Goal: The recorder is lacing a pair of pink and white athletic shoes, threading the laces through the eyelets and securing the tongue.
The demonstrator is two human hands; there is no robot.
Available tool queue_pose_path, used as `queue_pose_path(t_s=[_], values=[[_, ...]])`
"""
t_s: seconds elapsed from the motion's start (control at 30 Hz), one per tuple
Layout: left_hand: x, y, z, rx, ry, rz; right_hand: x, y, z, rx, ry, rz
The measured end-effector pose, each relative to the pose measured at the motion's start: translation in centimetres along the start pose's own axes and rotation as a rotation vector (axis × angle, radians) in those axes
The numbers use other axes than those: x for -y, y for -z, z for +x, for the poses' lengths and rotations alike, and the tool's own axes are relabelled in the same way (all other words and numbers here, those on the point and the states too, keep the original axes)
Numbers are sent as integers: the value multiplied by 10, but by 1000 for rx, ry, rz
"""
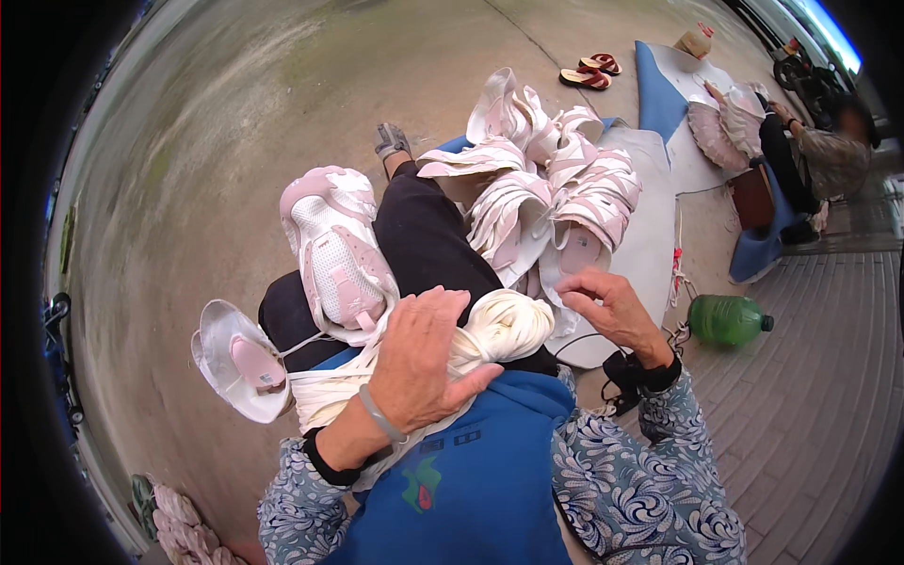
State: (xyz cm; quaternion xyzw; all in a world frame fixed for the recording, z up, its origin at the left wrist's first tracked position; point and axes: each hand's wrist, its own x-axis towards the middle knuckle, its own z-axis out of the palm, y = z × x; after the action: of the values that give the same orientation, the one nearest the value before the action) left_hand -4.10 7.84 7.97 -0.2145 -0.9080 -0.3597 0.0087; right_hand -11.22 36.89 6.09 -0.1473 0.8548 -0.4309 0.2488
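Observation:
My left hand (419, 363) rests palm down with fingers stretched over a bundle of cream shoelaces (508, 325) across my lap; it grips nothing I can see. My right hand (614, 306) is at the near edge of a pile of pink-and-white shoe uppers (589, 193), fingers curved, with a gap between thumb and forefinger; nothing shows in it. Another pink-and-white shoe upper (344, 264) lies across my left leg, beyond my left hand. A white upper with a pink insole-shaped patch (254, 363) hangs beside that leg, near the laces' end.
A green plastic bottle (725, 320) lies to the right. Slippers (589, 72) sit on the concrete floor at the far side. A seated person (833, 155) at far right has more uppers (730, 127). Other pink uppers (184, 523) lie at lower left.

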Motion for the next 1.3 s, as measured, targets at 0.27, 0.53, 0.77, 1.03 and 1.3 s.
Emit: queue_pose_path(t_s=[0.27,0.53,0.77,1.03,1.3], values=[[0,-37,5,245,3,149,-18,-20,7,99,167,63],[-1,-46,9,302,124,76,-17,-15,8,189,182,89],[-3,-46,12,223,71,50,-16,-15,9,147,72,85],[-9,-53,5,272,63,90,-7,-18,11,49,57,104],[-9,-54,12,283,97,48,-11,-41,20,-34,311,-126]])
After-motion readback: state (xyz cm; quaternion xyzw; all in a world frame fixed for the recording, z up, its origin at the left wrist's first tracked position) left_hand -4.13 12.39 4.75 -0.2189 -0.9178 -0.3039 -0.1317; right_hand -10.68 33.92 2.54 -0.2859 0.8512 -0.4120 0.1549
